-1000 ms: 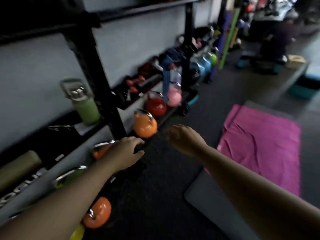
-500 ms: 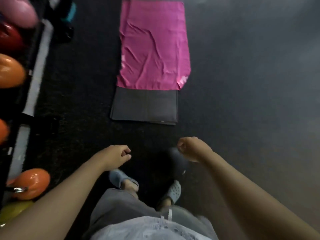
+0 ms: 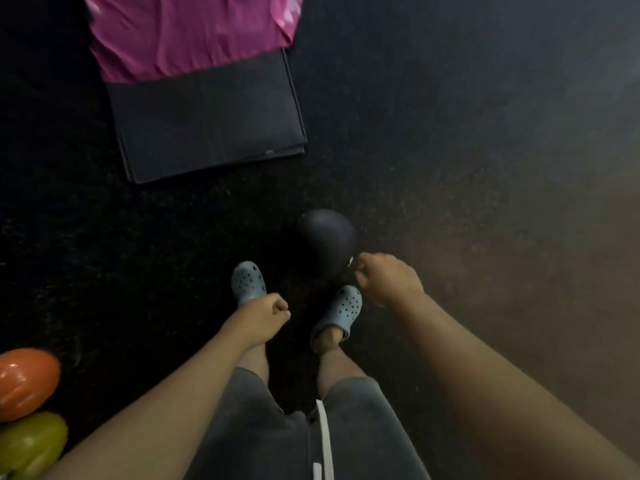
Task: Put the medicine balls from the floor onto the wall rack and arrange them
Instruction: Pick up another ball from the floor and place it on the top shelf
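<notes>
A dark round medicine ball rests on the black floor just ahead of my feet. My right hand hangs right beside its near right edge, fingers loosely curled, holding nothing; whether it touches the ball is unclear. Over my left shoe, my left hand is curled into a loose fist and is empty, a little way from the ball. The wall rack is out of view.
A dark folded mat with a pink cloth on it lies ahead on the left. An orange kettlebell and a yellow-green one sit at the lower left. My grey clogs stand near the ball.
My view has swung from the rack down to the floor. The dark ball has come fully into sight, and both hands have dropped lower toward it.
</notes>
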Motion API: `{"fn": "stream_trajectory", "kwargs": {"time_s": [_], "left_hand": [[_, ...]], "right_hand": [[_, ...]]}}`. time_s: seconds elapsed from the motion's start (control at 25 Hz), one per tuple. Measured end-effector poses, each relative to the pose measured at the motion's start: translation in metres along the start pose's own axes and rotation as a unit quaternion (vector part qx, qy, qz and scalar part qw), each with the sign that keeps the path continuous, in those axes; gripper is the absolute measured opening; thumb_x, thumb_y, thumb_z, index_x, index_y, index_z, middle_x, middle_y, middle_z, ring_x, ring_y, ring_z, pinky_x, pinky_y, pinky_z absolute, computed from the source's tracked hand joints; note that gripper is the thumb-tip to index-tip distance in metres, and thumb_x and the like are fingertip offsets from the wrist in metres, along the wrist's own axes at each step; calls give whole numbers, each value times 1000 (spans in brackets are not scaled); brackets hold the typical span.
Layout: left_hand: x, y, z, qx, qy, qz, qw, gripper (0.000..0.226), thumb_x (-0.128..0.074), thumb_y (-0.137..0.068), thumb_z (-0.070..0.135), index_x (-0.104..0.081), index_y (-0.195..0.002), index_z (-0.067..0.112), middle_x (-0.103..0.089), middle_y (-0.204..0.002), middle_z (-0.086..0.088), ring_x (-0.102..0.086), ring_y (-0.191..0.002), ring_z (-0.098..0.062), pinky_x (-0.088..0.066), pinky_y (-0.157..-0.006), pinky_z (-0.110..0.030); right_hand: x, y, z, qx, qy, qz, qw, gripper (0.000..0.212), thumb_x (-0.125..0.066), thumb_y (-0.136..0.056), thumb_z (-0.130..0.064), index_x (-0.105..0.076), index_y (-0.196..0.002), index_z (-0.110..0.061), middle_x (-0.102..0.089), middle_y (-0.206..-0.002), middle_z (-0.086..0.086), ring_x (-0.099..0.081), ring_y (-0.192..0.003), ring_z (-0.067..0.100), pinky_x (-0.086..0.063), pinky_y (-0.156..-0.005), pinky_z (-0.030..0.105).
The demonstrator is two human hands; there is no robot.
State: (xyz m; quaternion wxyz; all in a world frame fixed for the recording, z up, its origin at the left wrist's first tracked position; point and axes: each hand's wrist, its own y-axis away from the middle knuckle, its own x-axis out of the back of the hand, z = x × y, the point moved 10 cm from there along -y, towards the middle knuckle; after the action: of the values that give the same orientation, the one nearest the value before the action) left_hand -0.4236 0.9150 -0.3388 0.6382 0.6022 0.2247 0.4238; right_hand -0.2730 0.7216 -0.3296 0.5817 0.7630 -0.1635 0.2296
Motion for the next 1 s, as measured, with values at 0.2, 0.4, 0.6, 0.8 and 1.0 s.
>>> {"fn": "stream_trajectory", "kwargs": {"time_s": [0.2,0.4,0.6,0.8,1.0], "left_hand": [[-45,-163,-1,-8,-67,-8,998,33,-58,-105,42,-65,-133,28,-71,-126,-2,-68,-113,-24,-59,-101,-46],[-57,-306,-12,6,-158,12,987,38,-54,-106,34,-65,-137,14,-69,-130,-10,-66,-109,-30,-55,-90,-41],[-54,-393,-59,138,234,69,960,38,-45,-112,24,-63,-143,13,-71,-124,-11,-68,-101,-32,-58,-88,-44],[-71,-440,-32,75,565,-33,821,52,-50,-102,58,-79,-128,24,-80,-129,-7,-77,-119,-32,-62,-99,-47],[-69,-452,-16,26,613,-70,787,50,-59,-94,59,-87,-85,19,-84,-91,-5,-83,-79,-25,-66,-74,-37]], "right_hand": [[-78,-116,65,-58,-17,18,998,27,-49,-101,-22,-65,-120,-11,-70,-122,18,-66,-110,41,-44,-77,41],[-145,-225,116,-136,-32,48,989,33,-49,-102,-26,-61,-128,-9,-67,-129,23,-64,-117,45,-47,-84,46],[-216,-290,172,-307,-390,58,866,46,-43,-106,-39,-66,-132,-9,-68,-134,20,-66,-120,41,-55,-100,47],[-269,-327,143,-284,-741,-44,607,53,-54,-94,-52,-75,-133,-23,-79,-126,3,-75,-114,28,-61,-95,40],[-264,-335,136,-246,-781,-41,572,56,-57,-92,-52,-74,-132,-17,-77,-128,8,-75,-110,27,-61,-90,48]]}}
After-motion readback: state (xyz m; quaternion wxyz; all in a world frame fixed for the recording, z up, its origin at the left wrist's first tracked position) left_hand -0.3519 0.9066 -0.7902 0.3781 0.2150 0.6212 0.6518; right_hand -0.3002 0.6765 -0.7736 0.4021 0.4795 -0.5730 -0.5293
